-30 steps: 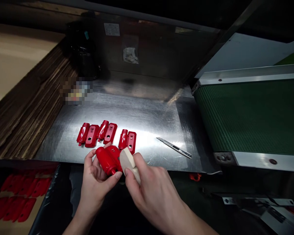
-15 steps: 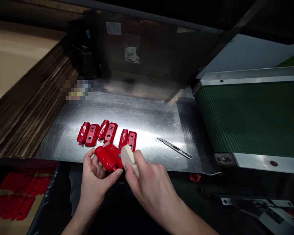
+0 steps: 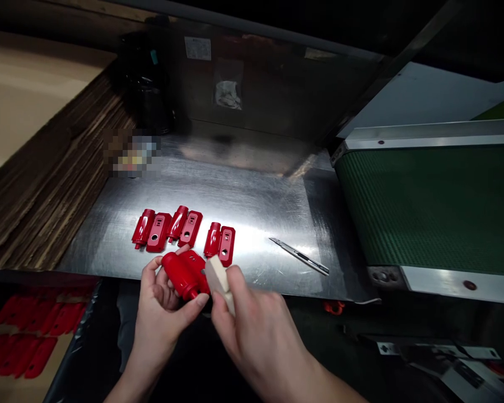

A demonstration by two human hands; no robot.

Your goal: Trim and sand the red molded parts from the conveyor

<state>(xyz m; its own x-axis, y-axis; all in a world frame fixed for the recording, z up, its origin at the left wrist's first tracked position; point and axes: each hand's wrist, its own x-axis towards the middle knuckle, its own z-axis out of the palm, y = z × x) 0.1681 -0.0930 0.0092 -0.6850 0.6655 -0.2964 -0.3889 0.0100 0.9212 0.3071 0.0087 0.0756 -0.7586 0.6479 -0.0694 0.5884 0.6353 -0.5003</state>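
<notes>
A glossy red plastic housing (image 3: 182, 275), with a rounded barrel beside a flat slotted panel, is gripped in my left hand (image 3: 163, 296) just over the table's front edge. My right hand (image 3: 256, 319) pinches a pale, off-white block (image 3: 217, 278) with a worn, greyish face. The block is against or very close to the housing's right side; exact contact is hidden. Beyond my hands, similar red housings lie on the metal table: one at the left (image 3: 152, 230), one beside it (image 3: 185, 225) and one nearer the middle (image 3: 219, 243).
A slim utility knife (image 3: 299, 256) lies on the metal table (image 3: 252, 207). To the right is a green conveyor belt (image 3: 437, 207); stacked cardboard (image 3: 59, 151) borders the left. More red parts (image 3: 21, 347) sit at lower left. A plastic bag (image 3: 228, 92) hangs on the back panel.
My right hand and the pale block have shifted slightly down and left along the housing. The housing has barely moved in my left hand.
</notes>
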